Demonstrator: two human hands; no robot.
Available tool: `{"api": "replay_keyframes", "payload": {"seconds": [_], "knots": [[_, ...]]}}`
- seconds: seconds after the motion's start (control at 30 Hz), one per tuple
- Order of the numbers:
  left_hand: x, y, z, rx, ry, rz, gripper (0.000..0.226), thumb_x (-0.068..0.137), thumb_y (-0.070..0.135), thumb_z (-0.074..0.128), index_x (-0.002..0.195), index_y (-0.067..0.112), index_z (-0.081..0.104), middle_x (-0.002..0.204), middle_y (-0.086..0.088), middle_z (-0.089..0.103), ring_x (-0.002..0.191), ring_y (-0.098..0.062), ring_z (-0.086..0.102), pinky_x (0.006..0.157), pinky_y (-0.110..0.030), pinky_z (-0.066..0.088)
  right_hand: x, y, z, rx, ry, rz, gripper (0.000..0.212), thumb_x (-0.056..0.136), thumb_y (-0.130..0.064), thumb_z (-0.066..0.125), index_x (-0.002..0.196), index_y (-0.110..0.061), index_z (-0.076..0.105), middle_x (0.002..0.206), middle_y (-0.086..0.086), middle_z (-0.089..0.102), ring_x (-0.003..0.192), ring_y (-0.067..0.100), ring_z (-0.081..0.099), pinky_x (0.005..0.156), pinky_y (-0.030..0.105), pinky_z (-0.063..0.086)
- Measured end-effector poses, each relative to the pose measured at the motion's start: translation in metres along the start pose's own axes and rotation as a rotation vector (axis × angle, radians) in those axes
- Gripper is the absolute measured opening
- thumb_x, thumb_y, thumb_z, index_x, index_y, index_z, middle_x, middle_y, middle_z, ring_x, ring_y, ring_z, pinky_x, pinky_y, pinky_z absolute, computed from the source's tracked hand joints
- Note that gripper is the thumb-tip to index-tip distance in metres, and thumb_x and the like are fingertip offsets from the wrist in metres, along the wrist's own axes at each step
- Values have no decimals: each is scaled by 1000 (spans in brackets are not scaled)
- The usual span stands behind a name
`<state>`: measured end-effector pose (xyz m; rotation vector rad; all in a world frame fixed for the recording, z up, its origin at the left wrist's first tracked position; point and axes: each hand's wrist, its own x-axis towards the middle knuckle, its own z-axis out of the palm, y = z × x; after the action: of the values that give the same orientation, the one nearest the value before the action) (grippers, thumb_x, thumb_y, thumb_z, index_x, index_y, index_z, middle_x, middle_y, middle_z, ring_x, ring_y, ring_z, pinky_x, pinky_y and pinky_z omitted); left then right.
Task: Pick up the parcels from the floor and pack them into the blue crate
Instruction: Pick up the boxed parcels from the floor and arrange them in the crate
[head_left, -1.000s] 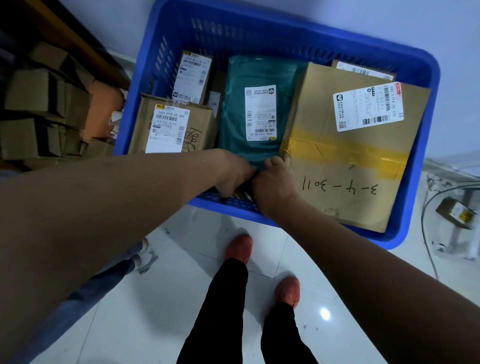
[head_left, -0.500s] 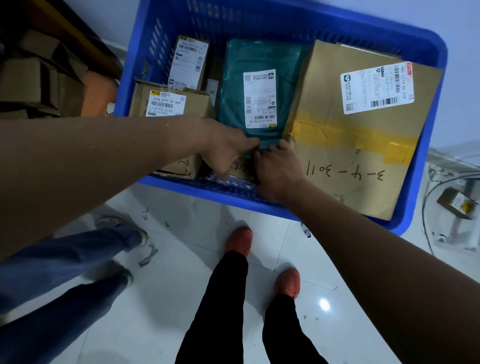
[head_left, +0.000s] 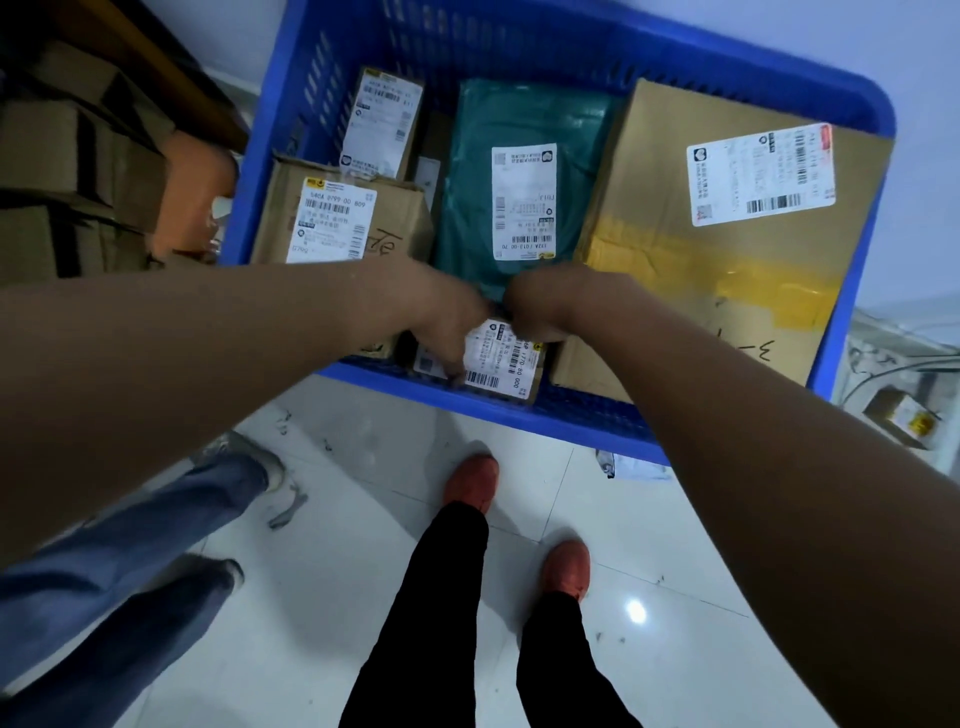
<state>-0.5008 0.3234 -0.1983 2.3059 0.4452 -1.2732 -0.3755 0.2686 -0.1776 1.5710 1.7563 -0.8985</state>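
Note:
The blue crate (head_left: 587, 415) holds a large brown box (head_left: 727, 270) with yellow tape at the right, a green mailer bag (head_left: 524, 124) in the middle and two labelled cartons, one (head_left: 337, 218) in front of the other (head_left: 382, 122), at the left. A small labelled parcel (head_left: 501, 366) stands against the crate's near wall. My left hand (head_left: 447, 317) and my right hand (head_left: 545, 306) both grip this small parcel from above, fingers closed on its top edge, knuckles almost touching.
Another person's legs in blue jeans (head_left: 130, 561) stand on the white tiled floor at the left. Stacked cardboard boxes (head_left: 67, 171) and an orange object (head_left: 192, 192) sit left of the crate. Cables and a small box (head_left: 904, 415) lie at the right. My feet (head_left: 472, 483) stand below the crate.
Both hands have dropped lower behind the crate's near wall, and the small labelled parcel now shows between them. The other person's legs have stepped further into view at the left.

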Motion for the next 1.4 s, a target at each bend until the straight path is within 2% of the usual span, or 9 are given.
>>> {"api": "replay_keyframes", "payload": {"seconds": [0.17,0.27,0.37,0.67,0.87,1.0,1.13,1.23,1.4], "knots": [[10,-1,11,-11,26,-55,108,76,55,82,158,16,22,147,-14,35,136,-34,41,111,-43,40,-8,-11,13,-59,-102,-21,71,81,-52,67,144,-25,47,126,2,62,112,26,62,83,36,50],[16,-4,15,-1,-14,-74,109,81,58,75,160,13,14,154,-14,26,143,-35,29,118,-46,33,-2,-16,23,-212,-121,-12,101,73,-56,72,154,-18,26,144,7,48,132,29,50,104,48,43],[17,-2,13,16,-40,-82,111,82,62,73,161,12,10,156,-15,24,145,-34,25,120,-46,30,5,-18,22,-196,-175,4,110,73,-54,72,159,-18,13,151,9,42,138,32,45,111,51,40],[16,1,11,-177,-30,-128,108,80,73,64,161,23,13,158,-9,22,150,-32,18,122,-53,26,4,-19,17,-148,-171,17,101,74,-66,57,157,-19,21,149,11,44,138,33,45,111,50,39],[12,5,-4,-467,39,-198,69,85,55,53,145,23,39,148,-12,47,135,-32,46,111,-53,40,0,-15,-3,23,-154,63,80,86,-50,70,153,-22,37,147,10,48,134,31,46,107,47,46],[4,11,-39,-483,364,-155,26,101,26,47,109,10,66,117,-17,66,99,-29,62,92,-39,52,-15,15,-26,272,252,20,33,94,-15,57,126,-11,62,123,13,66,110,31,63,80,32,47],[-10,34,-97,-559,938,-60,26,98,32,46,75,21,54,75,-2,59,72,-23,58,59,-35,37,-55,75,-25,554,817,153,23,92,-16,50,105,-15,68,105,10,71,97,31,65,71,32,44],[-5,85,-136,-591,1046,63,31,98,27,52,68,18,49,61,2,46,53,-10,41,54,-31,32,-91,131,4,742,1119,299,25,89,-18,48,94,-15,73,91,4,75,84,26,66,72,41,55],[35,187,-171,-549,1016,179,40,99,28,50,72,-1,57,66,-13,54,59,-25,48,57,-42,38,-148,223,86,928,1175,665,23,85,-18,48,80,-16,70,76,2,71,72,26,64,66,42,56]]}}
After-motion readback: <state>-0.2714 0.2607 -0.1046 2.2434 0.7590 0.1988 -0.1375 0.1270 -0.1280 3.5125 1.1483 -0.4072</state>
